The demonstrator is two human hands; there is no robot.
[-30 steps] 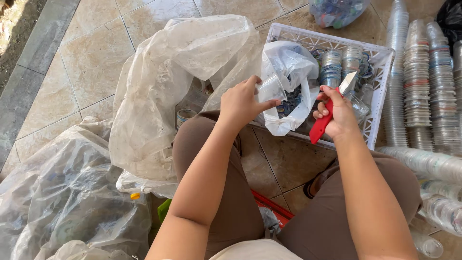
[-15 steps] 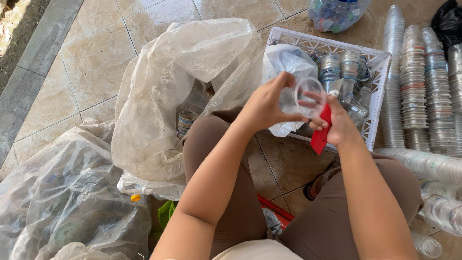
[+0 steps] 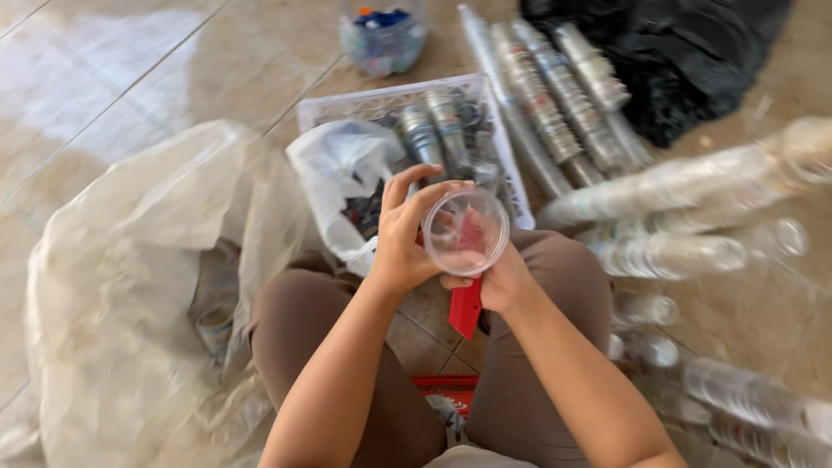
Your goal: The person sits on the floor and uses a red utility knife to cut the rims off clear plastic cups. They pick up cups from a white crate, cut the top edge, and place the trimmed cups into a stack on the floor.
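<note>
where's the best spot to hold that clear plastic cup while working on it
Grip the clear cup around its side wall just behind the rim, coming from the left, as the left hand does now. Its round mouth faces the camera, so the wall is the only graspable part; the right hand holds the red cutter.

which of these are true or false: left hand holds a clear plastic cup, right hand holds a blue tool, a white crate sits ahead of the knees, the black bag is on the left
1. The left hand holds a clear round plastic cup. True.
2. The right hand holds a blue tool. False: it grips a red-handled cutter.
3. A white slatted plastic crate sits ahead of the knees. True.
4. The black plastic bag lies on the left. False: it is at the upper right, beyond the stacked clear cups.
</note>
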